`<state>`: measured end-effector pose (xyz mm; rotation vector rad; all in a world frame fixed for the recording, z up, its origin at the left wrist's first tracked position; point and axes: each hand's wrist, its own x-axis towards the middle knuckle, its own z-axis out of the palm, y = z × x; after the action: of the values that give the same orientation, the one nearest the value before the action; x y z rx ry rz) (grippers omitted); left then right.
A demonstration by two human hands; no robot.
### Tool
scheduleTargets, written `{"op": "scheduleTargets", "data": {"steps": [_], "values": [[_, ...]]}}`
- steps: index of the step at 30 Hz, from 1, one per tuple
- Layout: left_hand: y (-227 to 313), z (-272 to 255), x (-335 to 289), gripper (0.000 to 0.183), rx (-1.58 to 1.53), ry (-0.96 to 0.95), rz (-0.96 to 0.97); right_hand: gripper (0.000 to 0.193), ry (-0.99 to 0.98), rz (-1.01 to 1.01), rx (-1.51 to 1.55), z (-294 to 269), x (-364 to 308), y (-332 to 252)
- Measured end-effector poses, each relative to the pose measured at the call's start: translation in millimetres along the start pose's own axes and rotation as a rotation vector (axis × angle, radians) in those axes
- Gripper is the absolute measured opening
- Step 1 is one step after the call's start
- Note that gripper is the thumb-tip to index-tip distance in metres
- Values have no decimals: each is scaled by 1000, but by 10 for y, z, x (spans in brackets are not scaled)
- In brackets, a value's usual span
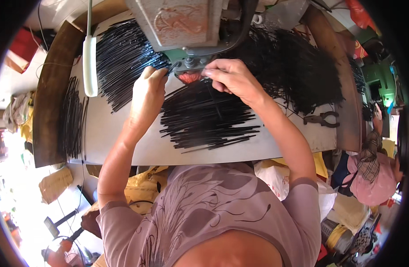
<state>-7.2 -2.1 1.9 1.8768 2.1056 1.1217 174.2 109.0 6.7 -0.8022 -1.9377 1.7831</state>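
Both hands are raised to the working head (191,64) of a grey bench machine (180,22), which has a red part (189,78) low at its front. My left hand (147,91) is closed, thumb and fingertips pinched just left of the head. What it pinches is too small to make out. On the other side, my right hand (233,79) is also closed in a pinch close to the head, its hold hidden by the fingers. Beneath and between the hands lies a pile of thin black strips (204,118). Another stack of black strips (124,64) lies beyond my left hand.
A tangled heap of black strips (298,66) covers the right side of the pale tabletop (124,144). Pliers (322,119) lie near its right edge. More strips (71,122) line the left wooden rim (48,115). A white bar (90,66) hangs there. Another person (373,175) is at far right.
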Motion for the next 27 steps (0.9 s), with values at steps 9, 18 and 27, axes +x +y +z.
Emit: {"op": "scheduleTargets", "data": {"steps": [9, 18, 27], "values": [[64, 301, 175, 14, -33, 68, 8, 24, 115, 83, 133, 44, 98, -4], [97, 282, 172, 16, -127, 5, -99, 24, 113, 42, 206, 59, 157, 26], [108, 278, 174, 18, -119, -9, -79, 21, 96, -19, 193, 64, 185, 70]]}}
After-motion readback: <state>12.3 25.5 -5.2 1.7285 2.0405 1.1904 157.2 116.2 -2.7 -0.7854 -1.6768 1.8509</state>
